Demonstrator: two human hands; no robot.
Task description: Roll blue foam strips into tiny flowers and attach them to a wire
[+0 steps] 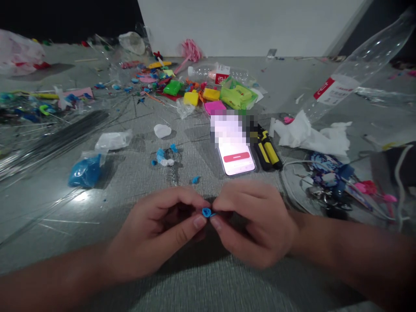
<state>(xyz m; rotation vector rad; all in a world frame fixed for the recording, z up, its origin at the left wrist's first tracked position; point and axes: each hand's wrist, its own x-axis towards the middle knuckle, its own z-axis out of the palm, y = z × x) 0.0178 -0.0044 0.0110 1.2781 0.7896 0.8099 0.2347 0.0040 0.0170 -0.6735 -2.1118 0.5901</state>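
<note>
A small piece of blue modelling clay [206,212], rolled up like a tiny rosebud, is pinched between my two hands near the table's front. My left hand [162,229] grips it from the left with thumb and forefinger. From the right, the fingertips of my right hand [253,221] press on its edge, where a thin blue strip shows. Just beyond my hands lies a blue clay scrap [195,179]. Farther off are blue and white clay bits [161,157], a white clay lump [162,131] and a bag of blue clay [85,170].
Behind my hands lie a lit phone [238,162], yellow-black pliers [269,149] and crumpled tissue [312,132]. One plastic bottle [351,76] slants at right; another bottle [204,73] lies at the back. Thin wires [61,141] spread on the left. Colourful clay packets [191,98] sit mid-back.
</note>
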